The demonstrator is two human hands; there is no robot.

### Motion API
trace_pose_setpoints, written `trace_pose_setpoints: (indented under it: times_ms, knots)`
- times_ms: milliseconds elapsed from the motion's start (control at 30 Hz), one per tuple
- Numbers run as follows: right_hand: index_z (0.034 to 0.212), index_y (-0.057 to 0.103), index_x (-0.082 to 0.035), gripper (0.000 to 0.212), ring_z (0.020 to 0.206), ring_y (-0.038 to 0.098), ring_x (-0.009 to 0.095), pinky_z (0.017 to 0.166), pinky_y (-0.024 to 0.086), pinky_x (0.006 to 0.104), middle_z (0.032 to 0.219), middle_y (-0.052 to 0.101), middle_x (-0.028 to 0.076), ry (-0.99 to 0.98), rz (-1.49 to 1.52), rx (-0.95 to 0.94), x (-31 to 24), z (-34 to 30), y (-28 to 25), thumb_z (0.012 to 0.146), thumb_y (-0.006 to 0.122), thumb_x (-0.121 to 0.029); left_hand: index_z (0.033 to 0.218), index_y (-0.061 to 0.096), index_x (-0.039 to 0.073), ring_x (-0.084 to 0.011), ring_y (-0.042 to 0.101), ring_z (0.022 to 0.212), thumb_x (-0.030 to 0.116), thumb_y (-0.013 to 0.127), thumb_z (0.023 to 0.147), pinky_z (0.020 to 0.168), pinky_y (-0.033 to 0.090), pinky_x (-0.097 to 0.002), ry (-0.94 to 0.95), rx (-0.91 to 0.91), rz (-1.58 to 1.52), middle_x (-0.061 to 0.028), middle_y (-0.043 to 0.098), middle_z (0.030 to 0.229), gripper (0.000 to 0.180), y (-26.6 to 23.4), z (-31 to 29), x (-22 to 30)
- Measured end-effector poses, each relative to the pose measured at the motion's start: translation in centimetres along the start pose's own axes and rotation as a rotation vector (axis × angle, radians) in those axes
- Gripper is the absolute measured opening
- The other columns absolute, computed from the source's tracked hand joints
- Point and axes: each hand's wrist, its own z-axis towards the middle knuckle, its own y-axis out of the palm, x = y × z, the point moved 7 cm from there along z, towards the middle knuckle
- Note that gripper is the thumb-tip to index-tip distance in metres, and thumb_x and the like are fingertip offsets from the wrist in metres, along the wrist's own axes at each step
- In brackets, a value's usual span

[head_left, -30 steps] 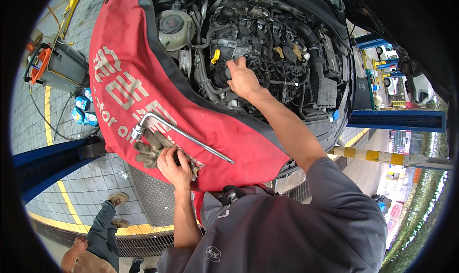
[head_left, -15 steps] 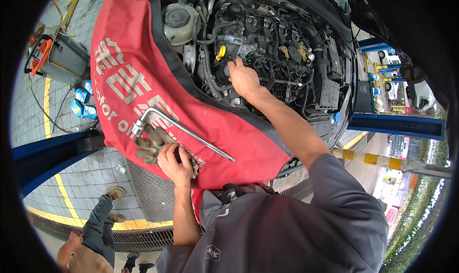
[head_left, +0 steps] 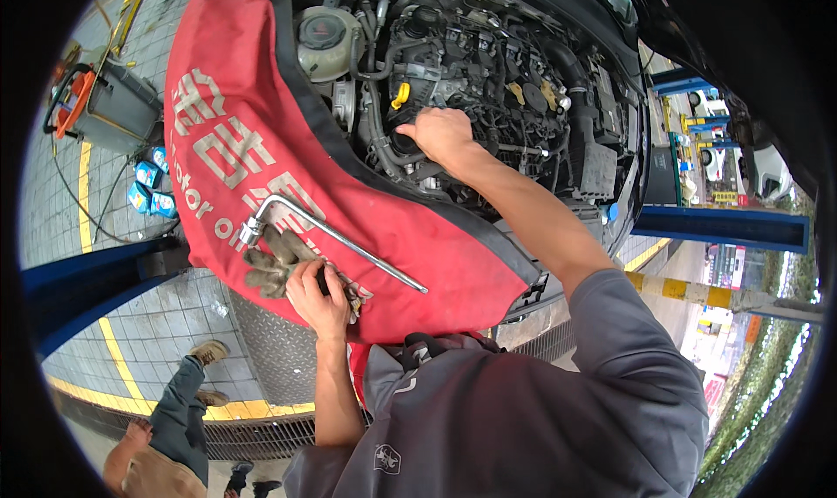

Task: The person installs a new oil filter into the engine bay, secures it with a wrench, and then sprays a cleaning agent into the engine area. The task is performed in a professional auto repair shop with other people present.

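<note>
My right hand (head_left: 443, 135) reaches into the engine bay, closed around a black round cap (head_left: 404, 142) beside the yellow dipstick handle (head_left: 401, 95). The thumb lies across the cap; the other fingertips are hidden behind the hand. Over on the red fender cover (head_left: 436, 254), my left hand (head_left: 317, 301) is curled on a pair of dirty grey work gloves (head_left: 272, 271). A bent metal socket wrench (head_left: 349, 252) lies just above the gloves, its socket end touching or close to them.
Around my right hand are hoses and the engine (head_left: 497, 71), with a coolant tank (head_left: 324, 43) at its left. Blue lift arms (head_left: 96, 293) flank the car. Blue-and-white bottles (head_left: 150, 184) and a grey bin (head_left: 122, 106) stand left. Another person's legs (head_left: 183, 411) show at lower left.
My right hand has turned over the cap, the thumb now pointing left and the knuckles higher. My left hand, the gloves and the wrench have stayed in place.
</note>
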Motion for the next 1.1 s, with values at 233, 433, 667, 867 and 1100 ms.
trace_pose_setpoints:
  times_ms: [233,433,667,867,1100]
  knots:
    - [0.112,0.067,0.005,0.036,0.098,0.077,0.044,0.086,0.059,0.0542,0.096,0.078,0.027,-0.091,0.036,-0.044,0.9,-0.1,0.7,0.107,0.065,-0.03,0.114,0.071,0.007,-0.0349,0.064,0.11,0.013,0.077,0.096,0.097,0.048,-0.0469,-0.019,-0.015,-0.004,-0.0133,0.069,0.119,0.02,0.0,-0.2,0.0]
    - [0.103,0.074,0.004,0.052,0.095,0.077,0.044,0.086,0.06,0.0533,0.093,0.079,0.025,-0.051,0.063,0.01,1.0,-0.2,1.1,0.111,0.058,-0.045,0.112,0.073,0.008,-0.0339,0.065,0.108,0.015,0.078,0.096,0.096,0.049,-0.0466,-0.017,0.015,-0.006,-0.0112,0.07,0.117,0.018,0.1,-0.1,-0.1]
    - [0.095,0.077,0.001,0.071,0.098,0.077,0.044,0.087,0.06,0.0517,0.097,0.079,0.025,0.031,-0.008,-0.088,1.0,-0.1,0.0,0.113,0.046,-0.059,0.113,0.071,0.007,-0.0356,0.064,0.109,0.014,0.076,0.097,0.098,0.048,-0.048,-0.013,-0.006,-0.007,-0.0136,0.07,0.118,0.019,0.1,-0.2,-0.2]
    - [0.113,0.065,0.004,0.036,0.101,0.077,0.044,0.088,0.06,0.0537,0.103,0.078,0.024,-0.173,-0.016,-0.046,0.9,-0.1,0.0,0.104,0.066,-0.03,0.111,0.073,0.008,-0.0345,0.065,0.109,0.015,0.078,0.095,0.097,0.049,-0.048,-0.007,0.012,-0.017,-0.0116,0.07,0.116,0.018,-0.1,-0.1,-0.1]
    - [0.104,0.071,0.004,0.05,0.094,0.078,0.043,0.084,0.06,0.0536,0.095,0.079,0.025,-0.147,-0.002,-0.006,0.7,-0.2,0.7,0.114,0.052,-0.041,0.11,0.073,0.009,-0.0333,0.065,0.108,0.015,0.078,0.095,0.095,0.049,-0.0467,-0.02,0.026,0.003,-0.0104,0.071,0.115,0.017,0.0,-0.1,0.0]
